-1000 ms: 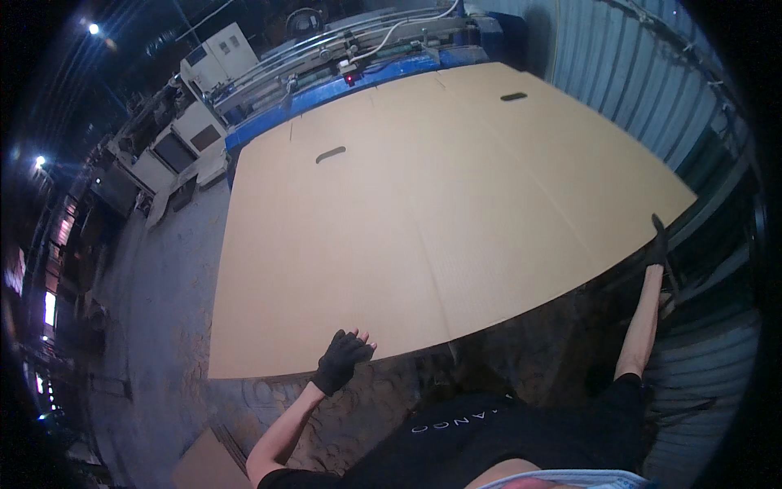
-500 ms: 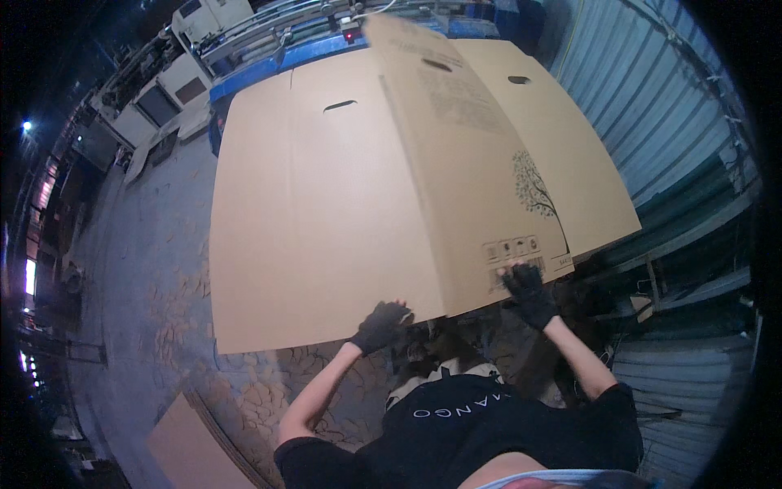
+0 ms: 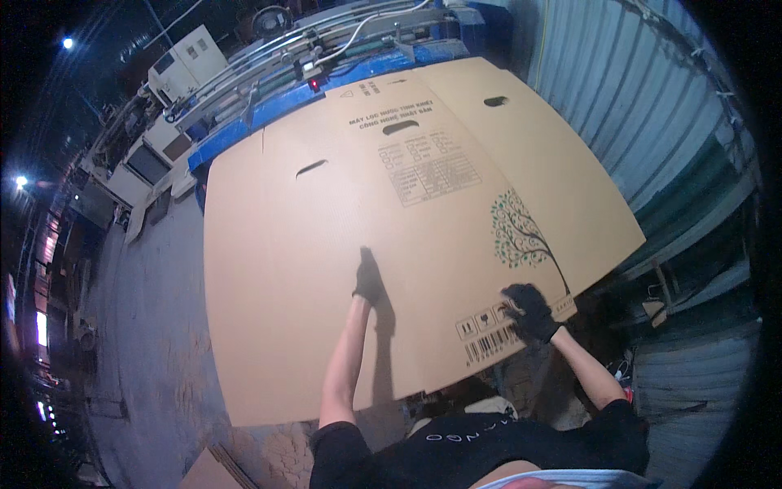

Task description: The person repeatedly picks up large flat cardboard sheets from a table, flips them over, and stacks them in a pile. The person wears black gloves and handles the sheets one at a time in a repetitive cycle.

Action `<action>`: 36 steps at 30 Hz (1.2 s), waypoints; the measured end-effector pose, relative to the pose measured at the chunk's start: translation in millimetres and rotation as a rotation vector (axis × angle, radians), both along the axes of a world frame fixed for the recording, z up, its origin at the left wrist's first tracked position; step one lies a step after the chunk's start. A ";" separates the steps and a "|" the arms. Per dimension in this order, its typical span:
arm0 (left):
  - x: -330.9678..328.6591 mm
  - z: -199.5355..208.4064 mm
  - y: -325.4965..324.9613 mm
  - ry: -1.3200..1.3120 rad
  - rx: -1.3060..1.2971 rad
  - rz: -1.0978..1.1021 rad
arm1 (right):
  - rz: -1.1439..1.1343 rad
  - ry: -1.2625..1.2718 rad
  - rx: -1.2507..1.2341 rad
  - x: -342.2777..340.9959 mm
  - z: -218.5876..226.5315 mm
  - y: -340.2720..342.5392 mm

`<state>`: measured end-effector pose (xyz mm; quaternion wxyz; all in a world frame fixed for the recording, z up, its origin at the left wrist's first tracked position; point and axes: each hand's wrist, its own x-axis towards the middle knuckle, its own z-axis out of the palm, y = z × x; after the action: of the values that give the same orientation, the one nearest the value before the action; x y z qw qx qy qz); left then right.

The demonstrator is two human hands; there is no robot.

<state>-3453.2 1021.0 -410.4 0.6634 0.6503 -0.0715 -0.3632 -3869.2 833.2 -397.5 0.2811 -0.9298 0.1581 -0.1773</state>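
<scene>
Folded down flat now, the printed cardboard panel [image 3: 440, 261] lies before the blue machine [image 3: 269, 112], long axis and printed tree [image 3: 521, 232] pointing machineward; left grip [image 3: 368, 275] and right grip [image 3: 531, 313] both open over cardboard.

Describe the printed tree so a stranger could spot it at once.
Find the broad brown cardboard sheet in front of the blue machine. On its printed panel, just above the gloved right hand, stands the tree. Its green leaves set it apart from the dark symbols printed below.
</scene>
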 end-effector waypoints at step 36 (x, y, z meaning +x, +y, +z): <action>-190.7 28.0 53.2 0.325 -0.003 0.091 | -0.650 -0.033 -0.141 111.4 -45.6 -147.4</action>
<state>-3643.9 1074.2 -382.4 0.6829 0.5846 0.0660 -0.4330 -3757.8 685.8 -443.1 0.1473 -0.8448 0.4293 -0.2834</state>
